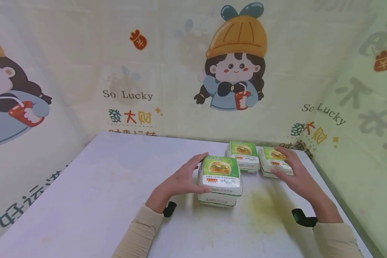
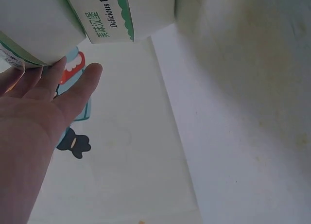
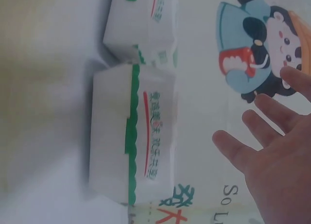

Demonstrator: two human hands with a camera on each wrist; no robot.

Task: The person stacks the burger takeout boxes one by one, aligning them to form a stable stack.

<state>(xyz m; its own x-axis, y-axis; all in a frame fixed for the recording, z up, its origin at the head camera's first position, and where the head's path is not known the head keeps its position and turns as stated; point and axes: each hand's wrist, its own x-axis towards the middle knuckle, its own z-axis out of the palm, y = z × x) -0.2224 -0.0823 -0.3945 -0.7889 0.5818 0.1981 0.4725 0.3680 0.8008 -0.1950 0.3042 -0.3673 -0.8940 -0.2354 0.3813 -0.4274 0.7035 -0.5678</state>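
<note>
Burger box point(image 1: 220, 172) faces pic side up, long axis unclear, w/ L grip point(image 1: 182, 181) holding it & R grip point(image 1: 299, 176) spread.

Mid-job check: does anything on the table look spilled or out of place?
Yes, two things. The upper box looks askew over the lower box, their edges not lining up. To their right, a yellowish patch discolours the white table, perhaps a stain; wet or dry, I cannot tell.

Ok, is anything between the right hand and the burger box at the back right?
Nothing visible. The right hand is over the back-right box, and the right wrist view shows a clear gap between fingers and box. The neighbouring box stands to its left.
</note>
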